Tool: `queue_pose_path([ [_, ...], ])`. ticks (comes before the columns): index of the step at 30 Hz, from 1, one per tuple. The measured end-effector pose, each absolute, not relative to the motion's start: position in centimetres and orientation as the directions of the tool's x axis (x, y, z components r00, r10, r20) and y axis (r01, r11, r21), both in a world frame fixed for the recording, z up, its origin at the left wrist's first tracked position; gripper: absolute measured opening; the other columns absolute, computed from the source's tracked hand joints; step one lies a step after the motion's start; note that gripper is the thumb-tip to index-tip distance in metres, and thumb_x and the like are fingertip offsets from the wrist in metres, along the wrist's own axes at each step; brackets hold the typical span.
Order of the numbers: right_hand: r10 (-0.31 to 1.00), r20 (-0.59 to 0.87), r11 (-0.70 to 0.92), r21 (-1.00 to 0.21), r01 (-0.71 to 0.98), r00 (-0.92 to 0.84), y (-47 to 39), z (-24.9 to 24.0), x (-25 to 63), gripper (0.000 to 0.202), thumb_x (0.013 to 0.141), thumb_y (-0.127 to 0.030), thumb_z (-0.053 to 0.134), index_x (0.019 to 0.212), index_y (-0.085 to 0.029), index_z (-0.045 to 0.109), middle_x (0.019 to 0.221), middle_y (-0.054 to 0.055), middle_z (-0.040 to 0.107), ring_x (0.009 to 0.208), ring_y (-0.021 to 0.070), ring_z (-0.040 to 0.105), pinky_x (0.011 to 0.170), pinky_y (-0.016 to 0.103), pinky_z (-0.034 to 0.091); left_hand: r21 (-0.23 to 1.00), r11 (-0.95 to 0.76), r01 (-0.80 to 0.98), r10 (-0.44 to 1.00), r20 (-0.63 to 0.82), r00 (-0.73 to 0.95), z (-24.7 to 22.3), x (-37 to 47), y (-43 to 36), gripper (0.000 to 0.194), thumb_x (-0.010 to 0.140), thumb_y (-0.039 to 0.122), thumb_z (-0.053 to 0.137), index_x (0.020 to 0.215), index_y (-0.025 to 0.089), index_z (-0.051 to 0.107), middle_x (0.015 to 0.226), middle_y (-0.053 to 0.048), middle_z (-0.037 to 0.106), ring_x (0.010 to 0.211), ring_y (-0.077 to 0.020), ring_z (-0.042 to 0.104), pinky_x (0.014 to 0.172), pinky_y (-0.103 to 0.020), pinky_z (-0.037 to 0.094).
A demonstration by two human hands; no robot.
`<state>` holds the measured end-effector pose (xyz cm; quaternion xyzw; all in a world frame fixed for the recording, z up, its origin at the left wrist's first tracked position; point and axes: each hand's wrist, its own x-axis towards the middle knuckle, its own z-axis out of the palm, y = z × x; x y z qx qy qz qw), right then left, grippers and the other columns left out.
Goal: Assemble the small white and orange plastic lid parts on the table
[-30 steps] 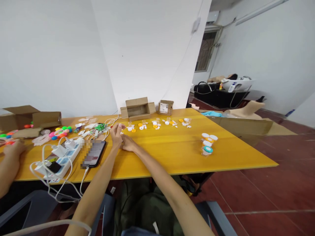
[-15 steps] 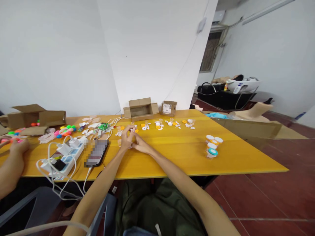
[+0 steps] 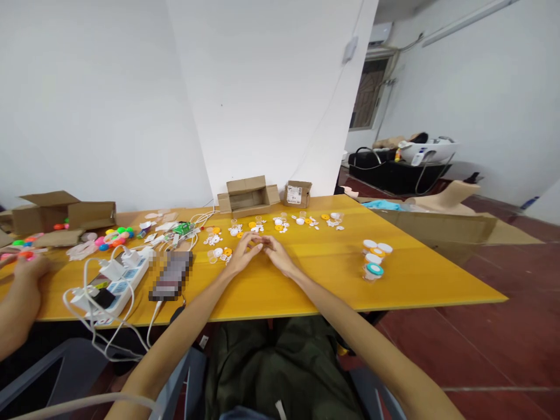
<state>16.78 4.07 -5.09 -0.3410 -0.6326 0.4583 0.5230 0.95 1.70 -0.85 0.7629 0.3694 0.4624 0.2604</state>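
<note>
My left hand [image 3: 245, 252] and my right hand [image 3: 277, 254] meet just above the middle of the table, fingers bent and fingertips together. Whatever is pinched between them, if anything, is too small and hidden to name. Beside my left hand lies a group of small white and yellow round parts [image 3: 226, 253] with a clear cup [image 3: 212, 256]. Beyond my hands runs a row of similar little groups, among them a yellow ring [image 3: 279, 228] and a white disc [image 3: 300, 221].
Capped clear jars [image 3: 374, 270] stand at the right. Open cardboard boxes [image 3: 249, 201] line the wall side. To the left are a phone [image 3: 171, 275], a power strip [image 3: 122, 286] with cables, and colourful balls [image 3: 116, 236] near another person's hand [image 3: 30, 267].
Both my hands have moved right, uncovering the group of parts and clear cup at the left. Their fingertips stay together.
</note>
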Motion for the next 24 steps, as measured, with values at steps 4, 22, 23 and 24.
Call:
queue_pose_path([
  [4,0.9,0.365,0.39,-0.919,0.065,-0.238,4.3,-5.7,16.7,0.042,0.074,-0.009,0.049,0.11,-0.026,0.063,0.122,0.004,0.069,0.119,0.0186,0.062,0.111,0.041,0.045,0.731,-0.574,0.371,0.819,0.499,0.283,-0.9,0.3,2.2,0.027,0.09,0.046,0.062,0.102,0.023,0.068,0.118,-0.007,0.064,0.098,-0.0206,0.063,0.086,-0.034,0.052],
  [22,0.78,0.366,0.574,-0.093,0.814,-0.508,-2.0,-2.1,25.9,0.032,0.098,-0.043,0.05,0.114,-0.021,0.067,0.117,0.016,0.067,0.113,0.0291,0.061,0.103,0.043,0.045,0.383,-0.775,0.502,0.631,0.441,0.638,-1.8,0.7,1.0,0.019,0.097,0.036,0.05,0.109,0.027,0.063,0.115,-0.006,0.065,0.113,-0.0241,0.061,0.105,-0.042,0.048],
  [23,0.798,0.359,0.529,-0.034,0.848,-0.484,-1.8,-1.5,27.0,0.031,0.098,-0.042,0.052,0.113,-0.021,0.067,0.117,0.017,0.068,0.115,0.0298,0.06,0.104,0.043,0.043,0.383,-0.779,0.497,0.627,0.444,0.64,-1.7,0.7,1.0,0.019,0.097,0.037,0.05,0.108,0.027,0.063,0.114,-0.007,0.065,0.112,-0.0245,0.061,0.105,-0.043,0.048],
  [24,0.82,0.367,0.466,0.02,0.885,-0.44,-1.7,-0.8,28.3,0.031,0.097,-0.041,0.052,0.115,-0.02,0.067,0.12,0.018,0.067,0.117,0.0307,0.058,0.104,0.043,0.042,0.383,-0.781,0.494,0.624,0.448,0.64,-1.7,0.7,0.9,0.019,0.097,0.037,0.05,0.107,0.027,0.063,0.113,-0.007,0.066,0.112,-0.0247,0.061,0.105,-0.043,0.048],
])
